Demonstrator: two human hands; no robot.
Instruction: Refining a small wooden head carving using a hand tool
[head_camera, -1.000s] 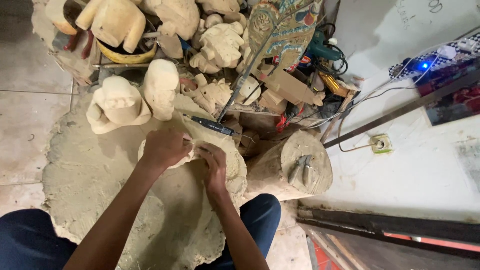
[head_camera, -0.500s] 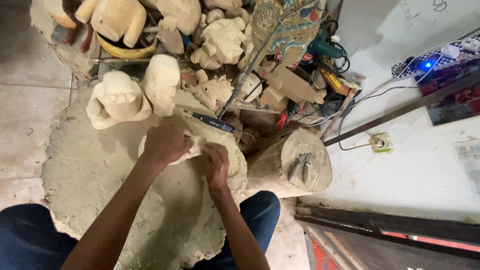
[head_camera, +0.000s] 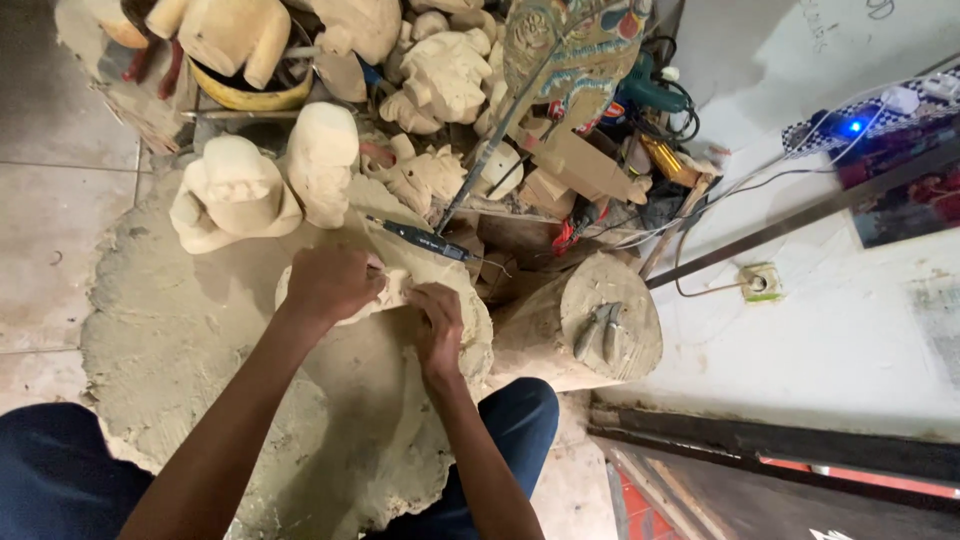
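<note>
I see my left hand clenched over the top of a pale wooden carving, pinning it down on the dust-covered work mat that lies on the floor between my knees. My right hand is closed against the carving's near side, fingers curled in; I cannot tell whether it grips a small tool or only the wood. The carving sits at the mat's far edge, just beside a round log block with a pair of pliers lying on its flat top. A dark-handled chisel lies just beyond my hands, apart from them. Farther off stand two rough-cut figures side by side, and behind them a heap of unfinished carvings, a yellow bowl and a green power drill with tangled cables.
</note>
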